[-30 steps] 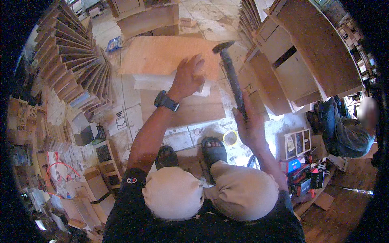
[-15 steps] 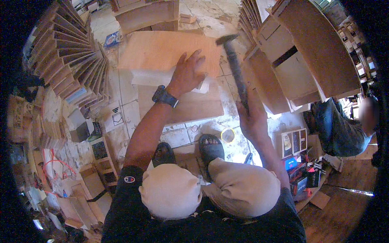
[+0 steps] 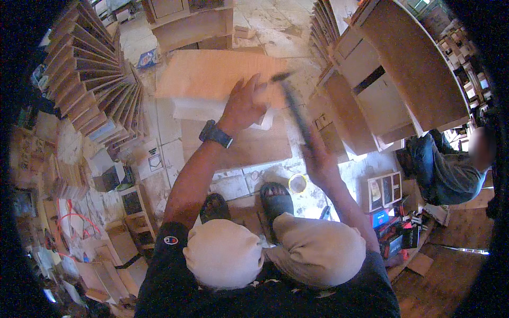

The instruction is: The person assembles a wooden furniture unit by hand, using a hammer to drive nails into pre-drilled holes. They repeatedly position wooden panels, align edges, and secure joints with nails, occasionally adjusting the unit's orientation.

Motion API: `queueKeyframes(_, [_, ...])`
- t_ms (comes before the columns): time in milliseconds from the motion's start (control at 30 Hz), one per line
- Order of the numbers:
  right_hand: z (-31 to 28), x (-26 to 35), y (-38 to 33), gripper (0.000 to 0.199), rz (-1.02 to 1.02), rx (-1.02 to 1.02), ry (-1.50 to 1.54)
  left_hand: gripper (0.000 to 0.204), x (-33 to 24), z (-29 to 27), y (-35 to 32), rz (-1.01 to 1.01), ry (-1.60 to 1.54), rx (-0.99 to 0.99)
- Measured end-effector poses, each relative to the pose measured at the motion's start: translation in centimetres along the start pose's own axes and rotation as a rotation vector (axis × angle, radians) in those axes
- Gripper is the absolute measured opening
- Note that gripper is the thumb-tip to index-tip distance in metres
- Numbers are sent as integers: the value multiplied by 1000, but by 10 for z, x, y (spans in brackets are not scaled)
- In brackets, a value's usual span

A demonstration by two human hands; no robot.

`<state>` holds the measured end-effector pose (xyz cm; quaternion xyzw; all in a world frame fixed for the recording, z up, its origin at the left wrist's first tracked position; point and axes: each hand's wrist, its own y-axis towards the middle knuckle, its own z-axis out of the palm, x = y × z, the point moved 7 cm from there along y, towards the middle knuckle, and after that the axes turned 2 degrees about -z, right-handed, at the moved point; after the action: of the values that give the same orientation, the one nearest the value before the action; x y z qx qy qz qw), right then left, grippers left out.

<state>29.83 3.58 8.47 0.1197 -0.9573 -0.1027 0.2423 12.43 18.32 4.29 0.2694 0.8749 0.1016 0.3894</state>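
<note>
My right hand [image 3: 321, 161] is wrapped round the handle of a hammer [image 3: 297, 114]. The hammer, smeared by motion, slants up and left, its dark head just right of my left fingertips. My left hand [image 3: 244, 108], with a dark watch [image 3: 214, 133] on the wrist, rests at the near right part of an orange-brown wooden panel [image 3: 201, 71]. Its fingers look stretched and apart; whether a small thing sits between them is too blurred to see. A white-faced edge [image 3: 196, 109] runs under the panel, and a brown board [image 3: 233, 140] lies on the nearer side.
Thin boards [image 3: 106, 85] stand fanned out at the left. Wooden cabinets [image 3: 392, 74] rise at the right, another cabinet [image 3: 196, 24] beyond the panel. A yellow tape roll [image 3: 298, 184] lies by my right foot. Another person [image 3: 450, 169] sits at the far right, near small boxes [image 3: 392, 233].
My right hand has swung the hammer leftward, bringing its head down closer to my left fingers. My left hand stays at the panel, and the whole view has shifted slightly.
</note>
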Motion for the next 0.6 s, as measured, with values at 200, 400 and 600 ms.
queueKeyframes(200, [0,-2,0,56,1,-108,106,76,-1,3,0,-17,22,-24])
queueKeyframes(400, [34,-45,-18,55,171,75,41,66,1,3,3,4,62,-34])
queueKeyframes(600, [65,-155,-142,29,662,51,253,33,3,19,-95,-486,-31,-526])
